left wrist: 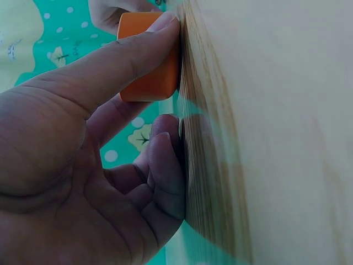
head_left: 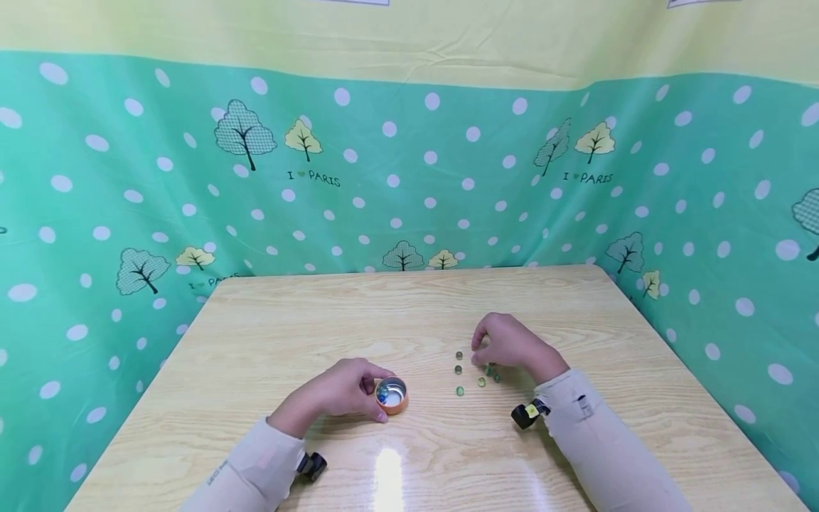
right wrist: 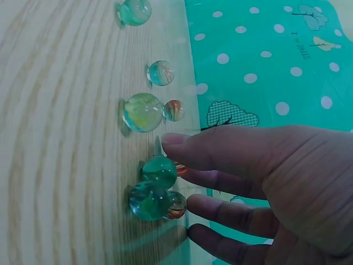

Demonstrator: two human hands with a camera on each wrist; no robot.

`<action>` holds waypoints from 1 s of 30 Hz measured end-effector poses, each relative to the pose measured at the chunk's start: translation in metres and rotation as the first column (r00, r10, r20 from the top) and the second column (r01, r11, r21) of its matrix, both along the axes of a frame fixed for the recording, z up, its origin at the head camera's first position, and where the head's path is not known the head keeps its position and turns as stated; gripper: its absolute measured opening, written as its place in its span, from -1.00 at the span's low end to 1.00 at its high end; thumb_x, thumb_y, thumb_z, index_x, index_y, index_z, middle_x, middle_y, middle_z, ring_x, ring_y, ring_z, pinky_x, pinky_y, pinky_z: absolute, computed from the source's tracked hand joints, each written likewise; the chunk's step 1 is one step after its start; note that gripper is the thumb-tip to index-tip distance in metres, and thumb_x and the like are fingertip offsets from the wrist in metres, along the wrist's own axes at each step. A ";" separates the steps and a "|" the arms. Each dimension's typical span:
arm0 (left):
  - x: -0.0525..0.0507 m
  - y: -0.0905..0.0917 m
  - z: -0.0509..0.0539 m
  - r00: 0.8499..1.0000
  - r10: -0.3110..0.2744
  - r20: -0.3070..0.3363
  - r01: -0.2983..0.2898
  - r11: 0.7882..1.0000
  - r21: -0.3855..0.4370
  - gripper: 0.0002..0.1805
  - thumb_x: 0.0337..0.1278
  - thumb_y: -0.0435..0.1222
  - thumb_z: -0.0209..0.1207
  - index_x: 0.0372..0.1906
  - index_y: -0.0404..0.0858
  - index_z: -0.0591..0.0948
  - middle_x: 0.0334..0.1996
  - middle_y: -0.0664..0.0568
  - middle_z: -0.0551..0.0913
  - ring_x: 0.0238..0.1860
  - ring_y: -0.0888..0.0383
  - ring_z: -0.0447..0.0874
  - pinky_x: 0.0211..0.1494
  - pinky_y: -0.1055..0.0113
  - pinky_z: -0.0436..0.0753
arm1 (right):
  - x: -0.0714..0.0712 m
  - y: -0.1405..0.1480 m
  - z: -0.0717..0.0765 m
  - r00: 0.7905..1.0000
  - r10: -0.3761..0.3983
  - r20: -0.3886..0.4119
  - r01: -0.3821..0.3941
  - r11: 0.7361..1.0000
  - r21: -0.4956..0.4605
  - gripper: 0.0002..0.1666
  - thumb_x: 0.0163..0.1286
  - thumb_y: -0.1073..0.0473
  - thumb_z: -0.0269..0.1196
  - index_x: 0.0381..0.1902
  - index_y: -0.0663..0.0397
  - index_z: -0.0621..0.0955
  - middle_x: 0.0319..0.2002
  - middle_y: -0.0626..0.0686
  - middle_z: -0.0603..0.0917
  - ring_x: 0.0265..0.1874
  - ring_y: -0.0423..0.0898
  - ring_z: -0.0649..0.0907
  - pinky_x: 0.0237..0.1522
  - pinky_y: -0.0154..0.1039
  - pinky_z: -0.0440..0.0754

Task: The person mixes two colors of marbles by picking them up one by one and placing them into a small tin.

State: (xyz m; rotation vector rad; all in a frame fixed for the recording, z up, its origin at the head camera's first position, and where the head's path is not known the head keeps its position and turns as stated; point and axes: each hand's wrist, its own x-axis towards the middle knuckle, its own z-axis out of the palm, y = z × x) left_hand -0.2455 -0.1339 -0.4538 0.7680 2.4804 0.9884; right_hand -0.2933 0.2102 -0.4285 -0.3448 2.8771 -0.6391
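My left hand (head_left: 348,387) grips a small round orange tin (head_left: 398,409) between thumb and fingers, with its open top up and blue and green marbles (head_left: 382,395) inside. In the left wrist view the thumb lies along the side of the orange tin (left wrist: 149,83), which stands on the table. To the right, my right hand (head_left: 508,341) is low over several glass marbles. In the right wrist view its thumb and forefinger are apart, the fingertips close to a red-streaked marble (right wrist: 176,205) and a green marble (right wrist: 159,171); whether they touch cannot be told.
Between the hands, marbles (head_left: 458,370) lie loose on the wooden table (head_left: 307,313), with a yellow-green marble (head_left: 482,382) close by. A green dotted curtain (head_left: 429,178) hangs behind the table and along its sides.
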 end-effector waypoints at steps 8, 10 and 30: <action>0.000 0.000 0.001 1.000 -0.009 0.001 0.009 1.000 0.005 -0.33 -0.19 -0.13 0.66 0.18 0.08 0.73 -0.40 0.14 0.65 -0.42 0.19 0.48 -0.35 0.37 0.48 | 0.000 0.000 0.000 0.999 0.027 -0.042 -0.026 0.999 0.035 -0.80 0.10 0.17 0.60 -0.48 -0.18 0.74 0.25 0.15 0.65 0.34 0.17 0.55 0.32 0.15 0.50; 0.000 0.000 0.001 1.000 -0.008 0.002 0.008 1.000 0.005 -0.34 -0.18 -0.13 0.66 0.18 0.09 0.74 -0.40 0.13 0.64 -0.41 0.19 0.48 -0.35 0.37 0.47 | 0.000 0.000 0.000 0.999 0.031 -0.042 -0.030 0.999 0.036 -0.79 0.10 0.17 0.60 -0.51 -0.19 0.73 0.27 0.17 0.64 0.38 0.21 0.52 0.34 0.17 0.48; 0.001 0.002 0.003 1.000 -0.012 0.002 0.012 1.000 -0.005 -0.35 -0.15 -0.13 0.64 0.19 0.10 0.73 -0.40 0.15 0.66 -0.41 0.18 0.51 -0.35 0.35 0.48 | -0.002 0.001 -0.002 0.999 0.016 -0.048 -0.014 0.999 0.046 -0.75 0.15 0.13 0.59 -0.57 -0.22 0.70 0.27 0.14 0.64 0.27 0.16 0.59 0.19 0.04 0.58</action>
